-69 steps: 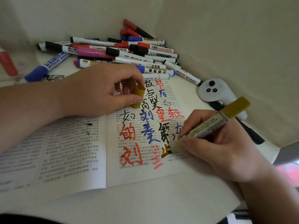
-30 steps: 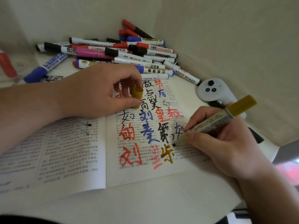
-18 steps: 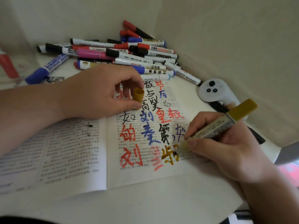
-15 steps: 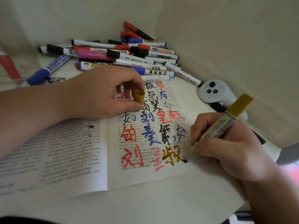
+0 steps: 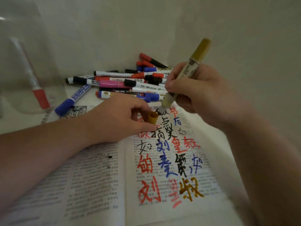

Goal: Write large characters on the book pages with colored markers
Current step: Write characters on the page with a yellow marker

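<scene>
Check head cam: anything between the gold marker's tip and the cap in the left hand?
No object: in the head view only a sliver of book page with black handwriting separates the gold marker tip from the cap.

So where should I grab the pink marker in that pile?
Pinch the pink marker round the middle of its barrel, coming from above. It lies flat on its side near the top of the marker pile, and other markers crowd both its ends.

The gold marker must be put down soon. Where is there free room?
Free: the left page below the left forearm, and the right page's margin under the gold character. Crowded: the marker pile behind the book.
</scene>
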